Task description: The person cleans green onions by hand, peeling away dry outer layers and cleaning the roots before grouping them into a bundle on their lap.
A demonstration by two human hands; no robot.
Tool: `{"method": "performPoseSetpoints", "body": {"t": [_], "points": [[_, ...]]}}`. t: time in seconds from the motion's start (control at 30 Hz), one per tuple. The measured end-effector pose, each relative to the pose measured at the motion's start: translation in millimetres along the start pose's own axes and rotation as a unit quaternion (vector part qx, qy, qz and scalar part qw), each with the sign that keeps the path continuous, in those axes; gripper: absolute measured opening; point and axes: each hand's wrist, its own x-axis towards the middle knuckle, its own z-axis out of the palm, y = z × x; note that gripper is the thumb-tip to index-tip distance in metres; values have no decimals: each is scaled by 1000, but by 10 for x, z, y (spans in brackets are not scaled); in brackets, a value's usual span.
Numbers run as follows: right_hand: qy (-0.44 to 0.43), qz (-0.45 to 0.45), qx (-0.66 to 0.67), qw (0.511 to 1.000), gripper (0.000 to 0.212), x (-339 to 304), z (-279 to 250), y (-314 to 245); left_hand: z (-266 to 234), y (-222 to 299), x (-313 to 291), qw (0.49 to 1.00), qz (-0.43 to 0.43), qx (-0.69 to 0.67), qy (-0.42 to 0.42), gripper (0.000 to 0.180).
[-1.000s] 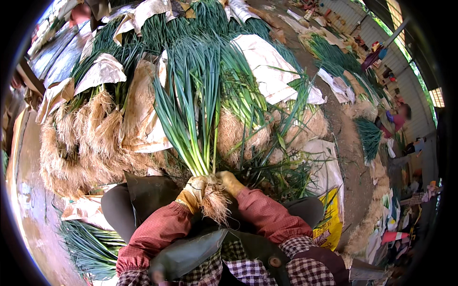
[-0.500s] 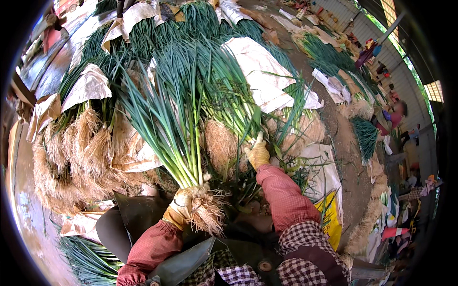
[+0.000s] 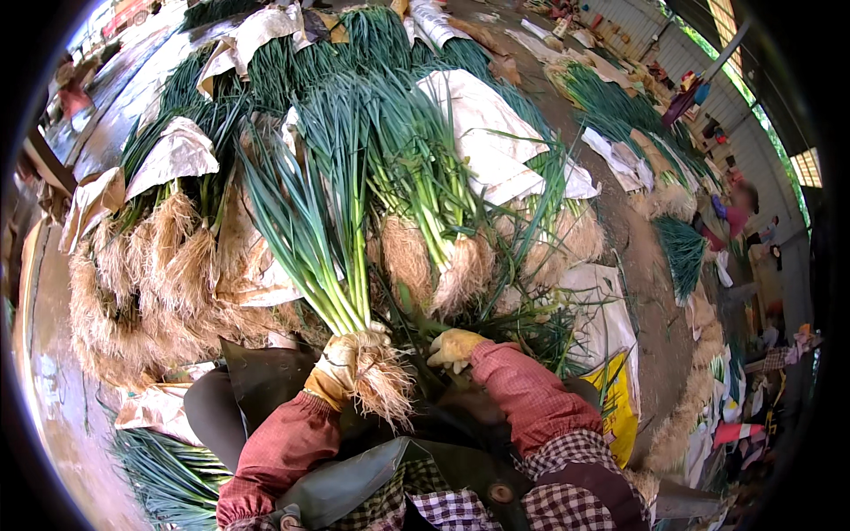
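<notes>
My left hand [image 3: 335, 365], in a yellowish work glove, is closed round the white base of a bunch of green onions [image 3: 341, 305]. Their long leaves fan up and away, and the pale tangled roots [image 3: 384, 380] hang out beside the glove. Just right of those roots, my gloved right hand [image 3: 454, 349] hovers low over dark leaf scraps with its fingers curled in. Whatever its fingers hold, if anything, I cannot make out. Beyond it lies another bunch of green onions [image 3: 432, 212], its bushy roots [image 3: 465, 270] pointing toward me.
Piled green onions with matted roots [image 3: 168, 257] spread to the left, partly under pale sacks [image 3: 177, 159]. A white sack [image 3: 487, 133] covers bunches ahead. A yellow bag [image 3: 615, 407] stands by my right arm. More onions [image 3: 164, 473] lie lower left; a person [image 3: 735, 212] is far right.
My right hand has left the bunch ahead and drawn back toward me, fingers now curled, uncovering that bunch's roots. My left hand still grips its green onions, almost unmoved.
</notes>
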Motion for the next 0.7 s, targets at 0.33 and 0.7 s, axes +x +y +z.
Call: {"method": "performPoseSetpoints", "body": {"t": [0.33,0.7], "points": [[466,-283,205,813,39,688,-1207,-1200,240,-314,-280,991,0,133,-33,27],[728,-328,293,525,32,-901,-2367,110,238,147,-420,970,83,-164,-160,48]]}}
